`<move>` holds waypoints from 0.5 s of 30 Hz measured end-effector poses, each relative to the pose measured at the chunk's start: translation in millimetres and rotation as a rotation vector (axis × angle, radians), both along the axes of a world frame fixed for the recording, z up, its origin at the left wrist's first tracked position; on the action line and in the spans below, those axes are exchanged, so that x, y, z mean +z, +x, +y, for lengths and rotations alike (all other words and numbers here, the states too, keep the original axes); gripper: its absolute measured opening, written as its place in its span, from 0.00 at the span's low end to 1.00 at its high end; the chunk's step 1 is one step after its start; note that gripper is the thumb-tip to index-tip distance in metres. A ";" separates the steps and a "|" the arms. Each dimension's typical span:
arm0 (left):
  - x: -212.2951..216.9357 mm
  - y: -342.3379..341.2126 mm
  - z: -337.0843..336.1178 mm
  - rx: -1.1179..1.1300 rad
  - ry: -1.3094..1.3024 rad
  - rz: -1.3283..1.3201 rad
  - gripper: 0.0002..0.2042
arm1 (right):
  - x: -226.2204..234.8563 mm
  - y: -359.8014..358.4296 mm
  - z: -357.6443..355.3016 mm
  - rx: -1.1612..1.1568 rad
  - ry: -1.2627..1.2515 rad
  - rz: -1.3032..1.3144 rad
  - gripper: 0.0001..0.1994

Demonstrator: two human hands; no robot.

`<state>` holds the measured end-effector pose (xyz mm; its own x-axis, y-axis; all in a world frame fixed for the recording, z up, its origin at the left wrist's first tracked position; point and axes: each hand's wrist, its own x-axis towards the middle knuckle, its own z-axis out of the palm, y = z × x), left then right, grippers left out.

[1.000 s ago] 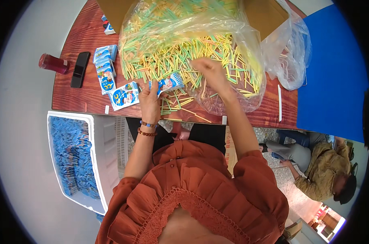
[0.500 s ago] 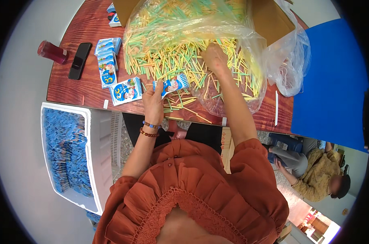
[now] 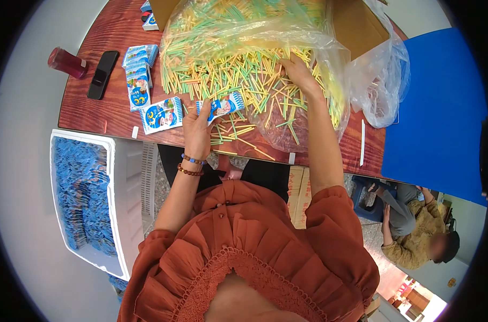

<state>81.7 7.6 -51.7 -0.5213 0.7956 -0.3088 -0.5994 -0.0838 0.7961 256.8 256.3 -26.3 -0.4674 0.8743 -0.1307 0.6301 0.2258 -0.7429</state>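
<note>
Left hand [image 3: 196, 126] holds blue packet [image 3: 221, 105]; right hand [image 3: 297, 72] among straws [image 3: 238, 75].

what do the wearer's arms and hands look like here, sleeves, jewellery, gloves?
Both hands bare, no gloves. Left hand has two bead bracelets at the wrist: one blue, one reddish-brown. Right hand shows nothing on the wrist. Forearms uncovered; short ruffled rust-orange sleeves end near the elbows.

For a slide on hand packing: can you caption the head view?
Left hand holds a small blue packet while right hand reaches into yellow-green sticks on a wooden table.
</note>
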 end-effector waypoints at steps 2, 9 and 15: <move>-0.7 -1.3 0.9 0.007 -0.005 -0.010 0.08 | 7.4 3.0 -1.6 -0.012 -0.288 0.210 0.11; 8.2 1.4 9.4 -0.040 0.107 -0.202 0.09 | -0.3 10.6 -31.6 -0.090 -0.780 0.986 0.07; 11.2 0.8 13.2 -0.062 0.146 -0.260 0.09 | -4.2 1.1 -57.9 0.030 -0.963 1.151 0.07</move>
<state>82.5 20.8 -40.5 -0.3889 0.8691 -0.3056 -0.7890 -0.1429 0.5975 257.9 198.4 -30.4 -0.7277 0.6582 -0.1929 -0.3819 -0.6225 -0.6831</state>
